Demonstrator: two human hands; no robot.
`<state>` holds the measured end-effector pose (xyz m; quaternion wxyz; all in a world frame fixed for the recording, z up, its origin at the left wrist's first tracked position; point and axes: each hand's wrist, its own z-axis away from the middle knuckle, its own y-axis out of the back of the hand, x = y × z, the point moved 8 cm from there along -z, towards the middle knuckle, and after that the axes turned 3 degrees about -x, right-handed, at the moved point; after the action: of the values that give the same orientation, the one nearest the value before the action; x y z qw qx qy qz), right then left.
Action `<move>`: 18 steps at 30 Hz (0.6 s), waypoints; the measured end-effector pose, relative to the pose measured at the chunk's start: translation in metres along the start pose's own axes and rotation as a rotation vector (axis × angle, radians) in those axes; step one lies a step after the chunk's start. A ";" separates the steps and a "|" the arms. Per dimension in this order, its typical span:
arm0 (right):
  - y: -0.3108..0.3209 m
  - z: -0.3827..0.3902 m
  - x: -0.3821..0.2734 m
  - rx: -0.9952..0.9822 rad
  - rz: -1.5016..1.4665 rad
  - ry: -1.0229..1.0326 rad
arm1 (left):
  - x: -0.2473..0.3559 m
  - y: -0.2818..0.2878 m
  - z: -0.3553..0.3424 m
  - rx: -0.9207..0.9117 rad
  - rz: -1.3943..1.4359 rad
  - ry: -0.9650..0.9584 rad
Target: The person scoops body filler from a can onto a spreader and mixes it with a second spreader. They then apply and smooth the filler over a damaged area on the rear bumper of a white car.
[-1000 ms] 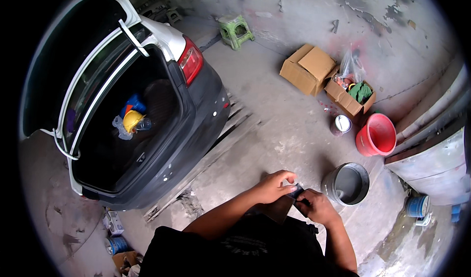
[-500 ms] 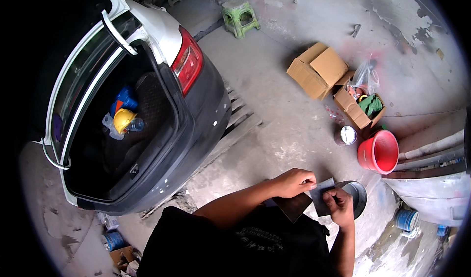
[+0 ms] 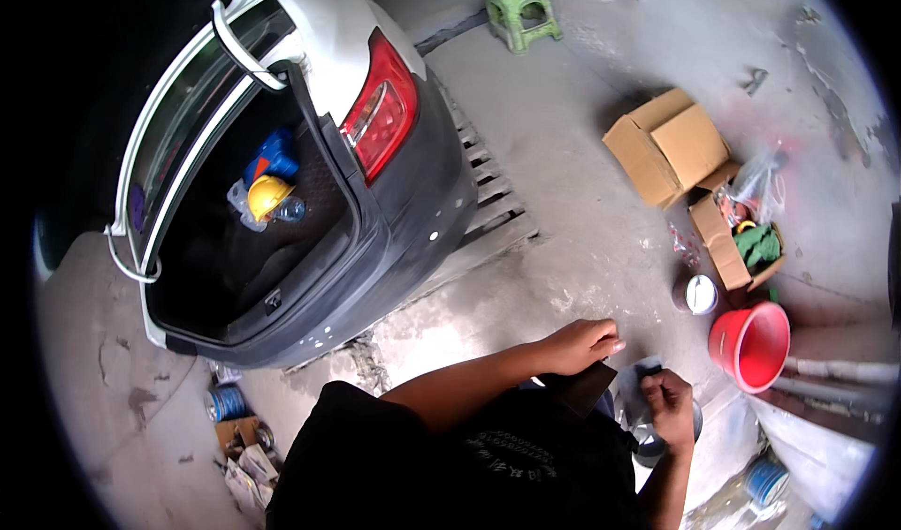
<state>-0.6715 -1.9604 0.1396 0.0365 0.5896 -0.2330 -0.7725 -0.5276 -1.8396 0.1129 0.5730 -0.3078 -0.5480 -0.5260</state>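
Observation:
My left hand [image 3: 582, 345] is closed, with a dark brown, flat sheet [image 3: 587, 389] hanging just beneath its fingers. My right hand [image 3: 670, 408] grips a greyish, dark sheet [image 3: 641, 380], a short gap away from the left one. Behind the right hand and partly hidden by it is a grey metal bucket [image 3: 690, 427]. A red bucket [image 3: 727, 338] stands beyond it to the right, and a small white-lidded can [image 3: 699, 295] is farther up.
A white car's open trunk [image 3: 216, 277] holds a yellow helmet [image 3: 266, 194]. Two cardboard boxes [image 3: 662, 145], one with bags and green cloth, lie on the floor. A green stool [image 3: 511, 5] is farther back. Cans [image 3: 765, 483] sit at lower right, others at left.
My hands have moved apart, the right going rightward and downward with its sheet. The view has shifted, so the boxes and red bucket now sit farther right in the picture.

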 end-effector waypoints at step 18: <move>0.014 -0.209 -0.033 -0.466 0.104 0.167 | -0.015 0.087 -0.075 0.315 0.259 0.136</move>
<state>-0.4710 -2.0285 0.1336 0.2301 0.6143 -0.0748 -0.7511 -0.4203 -1.8832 0.1025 0.7126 -0.2462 -0.5394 -0.3752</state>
